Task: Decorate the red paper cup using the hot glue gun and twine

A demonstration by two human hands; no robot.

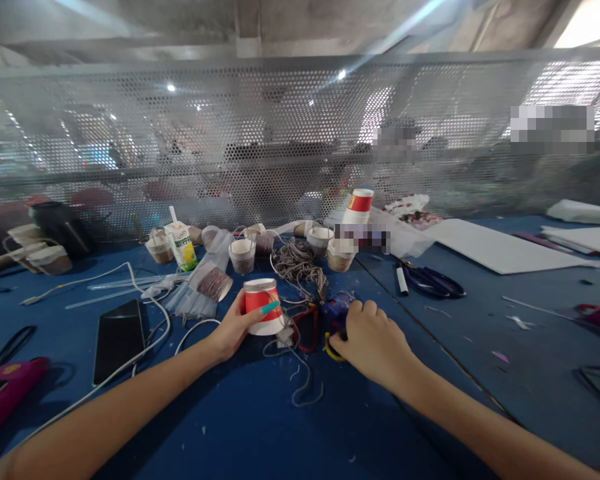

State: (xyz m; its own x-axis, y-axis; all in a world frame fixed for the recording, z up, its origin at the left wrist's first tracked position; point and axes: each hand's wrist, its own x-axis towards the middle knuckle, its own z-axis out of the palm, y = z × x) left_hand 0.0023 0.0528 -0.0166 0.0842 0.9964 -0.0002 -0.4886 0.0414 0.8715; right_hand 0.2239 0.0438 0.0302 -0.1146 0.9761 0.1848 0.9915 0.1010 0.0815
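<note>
My left hand (237,327) is closed around a red and white paper cup (261,303), which stands upside down with its wide rim low. In my right hand (375,337) is a blue glue gun (337,308) with a yellow trigger; my fingers wrap its handle and hide part of it. Between the hands lie red-handled scissors (307,330), partly covered. Grey cord (307,387) trails loose below the cup. Behind them sits a tangled heap of grey-brown cord (297,263).
Several cord-wrapped cups (242,256) line the back, near a drink carton (181,247) and stacked paper cups (359,205). A phone (119,340) and white cable (167,320) lie left. Blue scissors (437,283) and white board (505,247) lie right. A perforated metal screen (280,133) stands behind.
</note>
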